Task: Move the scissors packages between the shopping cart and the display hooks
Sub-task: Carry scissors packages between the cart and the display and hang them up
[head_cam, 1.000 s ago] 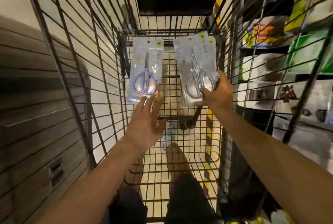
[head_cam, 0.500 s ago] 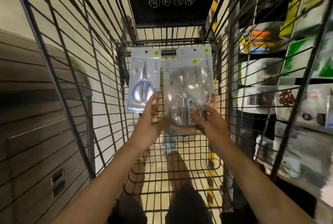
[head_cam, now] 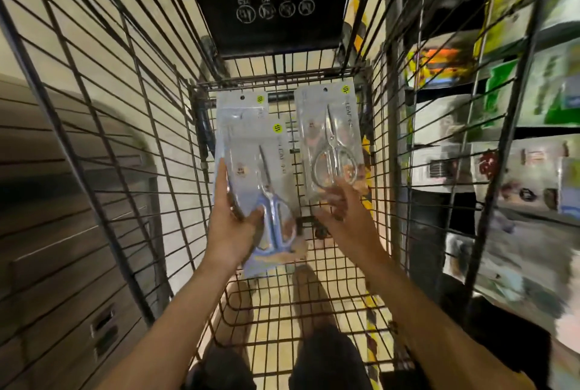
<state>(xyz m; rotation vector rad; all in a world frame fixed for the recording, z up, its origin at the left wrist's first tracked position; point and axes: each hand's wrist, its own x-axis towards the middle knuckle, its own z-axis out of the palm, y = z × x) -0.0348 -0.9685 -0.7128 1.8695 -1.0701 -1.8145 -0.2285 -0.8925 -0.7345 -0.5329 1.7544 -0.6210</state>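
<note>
I look down into a wire shopping cart. My left hand grips a clear scissors package by its lower left, thumb on the front and fingers along its left edge. It overlaps a second package lying behind it against the cart's mesh. The scissors seen through the plastic have pale blue handles. To the right, a package with silver scissors rests on the mesh. My right hand reaches to its lower edge, fingertips touching it, fingers loosely spread.
The cart's wire sides rise on both sides of my arms. A black child-seat flap with round icons hangs at the top. Blurred store shelves with packaged goods stand to the right, grey panelling to the left.
The package my right hand held has passed to my left hand and shifted left over the blue-handled package. My right hand let go and moved to the silver scissors package.
</note>
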